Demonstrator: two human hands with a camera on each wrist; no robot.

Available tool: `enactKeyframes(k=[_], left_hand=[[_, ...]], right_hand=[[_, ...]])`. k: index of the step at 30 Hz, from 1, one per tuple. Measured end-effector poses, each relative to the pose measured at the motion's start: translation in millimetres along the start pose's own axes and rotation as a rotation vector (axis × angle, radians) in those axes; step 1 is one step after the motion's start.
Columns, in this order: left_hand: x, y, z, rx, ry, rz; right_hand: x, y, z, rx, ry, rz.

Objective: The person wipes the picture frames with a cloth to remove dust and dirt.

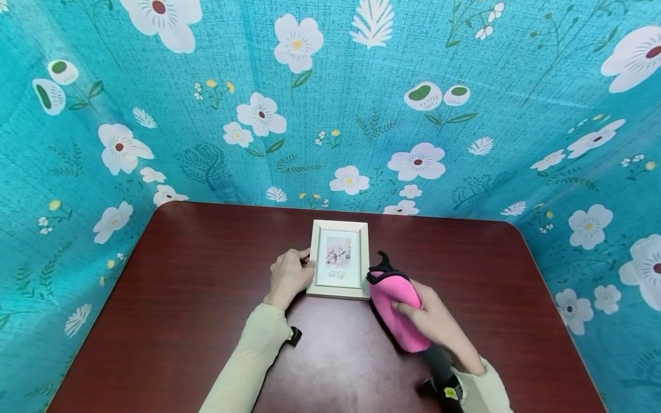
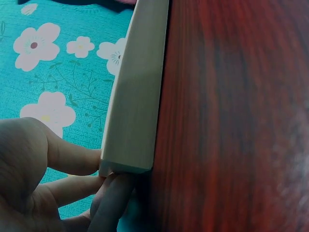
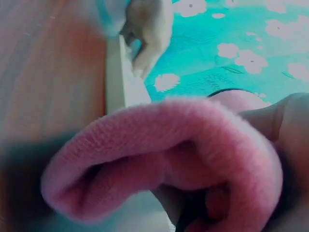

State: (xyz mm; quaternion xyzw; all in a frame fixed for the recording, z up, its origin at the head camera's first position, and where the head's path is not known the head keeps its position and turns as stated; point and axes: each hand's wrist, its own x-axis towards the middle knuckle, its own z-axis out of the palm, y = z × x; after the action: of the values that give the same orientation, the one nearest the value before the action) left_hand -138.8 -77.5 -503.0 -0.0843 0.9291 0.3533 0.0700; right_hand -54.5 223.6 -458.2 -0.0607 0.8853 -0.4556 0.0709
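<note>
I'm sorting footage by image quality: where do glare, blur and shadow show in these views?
Head: pale glare on the table below the picture frame, the black device at the right wrist smeared; left wrist: the left hand dim, table grain soft towards the right; right wrist: hazy, that hand blurred, a dark patch left of the pink cloth.

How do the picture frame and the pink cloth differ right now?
The picture frame is pale and straight-edged; the pink cloth is fuzzy with dark trim. The picture frame lies on the table, while the pink cloth is folded over in the right hand. Both are gripped: the left hand holds the picture frame's side.
</note>
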Motion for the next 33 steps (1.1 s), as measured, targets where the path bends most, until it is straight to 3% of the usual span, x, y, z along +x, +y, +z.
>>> enactKeyframes(k=[3,9,18,21,26,29,33], left_hand=[[0.2,0.3,-0.5,0.002,-0.004,-0.016],[1.2,1.6,-0.6,-0.007,0.000,-0.026],[0.7,-0.8,1.0,-0.006,0.014,-0.017],[0.4,-1.4,1.2,-0.004,0.014,-0.014],[0.7,-0.9,1.2,-0.001,0.004,-0.017],[0.6,-0.5,0.8,-0.001,0.004,-0.014],[0.6,-1.3,0.4,-0.008,0.008,0.001]], right_hand=[[10.3,-1.9,-11.0,-0.024,0.012,-0.054],[46.2,-5.1,-20.5,-0.147,0.139,-0.160],[112.7,7.0,-4.8,-0.377,0.229,-0.329],[129.1,14.1,4.2,-0.461,0.161,-0.372],[140.2,18.8,15.1,-0.545,-0.061,-0.378],[140.1,19.1,18.5,-0.547,-0.108,-0.382],[136.1,20.0,22.0,-0.523,-0.113,-0.406]])
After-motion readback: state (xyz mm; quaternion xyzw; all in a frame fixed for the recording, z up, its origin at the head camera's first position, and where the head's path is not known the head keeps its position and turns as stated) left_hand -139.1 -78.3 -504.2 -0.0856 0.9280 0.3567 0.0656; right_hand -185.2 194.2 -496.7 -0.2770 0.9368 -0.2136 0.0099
